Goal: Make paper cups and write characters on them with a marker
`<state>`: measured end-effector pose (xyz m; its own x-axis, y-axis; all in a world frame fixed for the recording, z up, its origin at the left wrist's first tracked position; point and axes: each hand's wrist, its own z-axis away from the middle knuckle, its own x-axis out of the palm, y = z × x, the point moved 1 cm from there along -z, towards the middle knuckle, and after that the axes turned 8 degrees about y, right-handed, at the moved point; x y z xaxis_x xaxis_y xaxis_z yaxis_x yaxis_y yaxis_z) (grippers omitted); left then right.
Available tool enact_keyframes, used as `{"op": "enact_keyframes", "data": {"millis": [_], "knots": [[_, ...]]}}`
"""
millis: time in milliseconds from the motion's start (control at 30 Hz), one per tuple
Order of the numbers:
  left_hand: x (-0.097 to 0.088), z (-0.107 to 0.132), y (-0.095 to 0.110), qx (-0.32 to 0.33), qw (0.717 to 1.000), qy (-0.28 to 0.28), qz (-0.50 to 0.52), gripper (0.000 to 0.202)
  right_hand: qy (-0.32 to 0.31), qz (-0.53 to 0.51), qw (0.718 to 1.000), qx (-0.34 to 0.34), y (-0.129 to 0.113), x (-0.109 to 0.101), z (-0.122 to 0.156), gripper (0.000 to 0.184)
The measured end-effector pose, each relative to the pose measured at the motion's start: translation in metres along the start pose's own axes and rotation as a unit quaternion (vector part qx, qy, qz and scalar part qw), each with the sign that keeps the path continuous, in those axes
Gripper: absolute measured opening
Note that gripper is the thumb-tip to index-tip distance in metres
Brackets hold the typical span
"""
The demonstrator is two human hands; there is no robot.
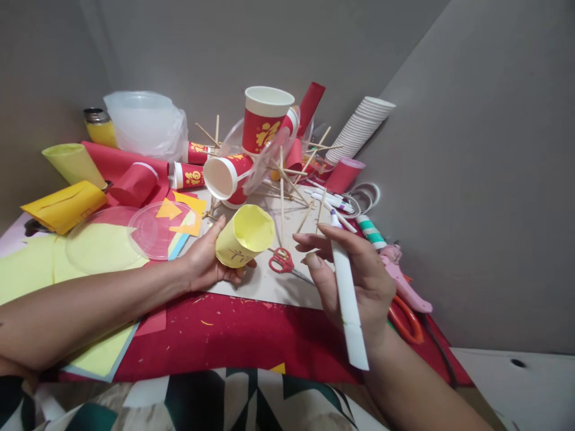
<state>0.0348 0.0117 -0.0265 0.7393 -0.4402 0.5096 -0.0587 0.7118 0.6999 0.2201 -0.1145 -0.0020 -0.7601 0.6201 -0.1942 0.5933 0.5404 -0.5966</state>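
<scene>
My left hand (204, 260) is closed around a yellow paper-wrapped cup (245, 236), held tilted with its open mouth facing up and toward me. My right hand (359, 281) grips a white marker pen (348, 296), its purple-capped tip pointing up and away from me. The two hands are apart, with small red-handled scissors (282, 260) lying on the white sheet between them.
Behind stands a structure of red printed cups (263, 123) and wooden sticks (287, 179). A stack of white cups (359, 129), markers (332, 200), a pink glue gun (404, 278), orange scissors (406, 320), clear lids (150, 230), yellow and red paper (67, 206) crowd the surface.
</scene>
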Motion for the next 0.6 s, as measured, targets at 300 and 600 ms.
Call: {"op": "enact_keyframes", "data": {"millis": [300, 600], "knots": [[-0.0016, -0.001, -0.0011, -0.023, 0.999, -0.048, -0.004, 0.068, -0.002, -0.013, 1.0, 0.019, -0.0039, -0.0004, 0.0023, 0.055], [0.0022, 0.003, -0.0054, -0.014, 0.998, -0.045, -0.042, 0.075, 0.03, -0.032, 0.999, -0.003, -0.0058, -0.0003, -0.0019, 0.055]]}}
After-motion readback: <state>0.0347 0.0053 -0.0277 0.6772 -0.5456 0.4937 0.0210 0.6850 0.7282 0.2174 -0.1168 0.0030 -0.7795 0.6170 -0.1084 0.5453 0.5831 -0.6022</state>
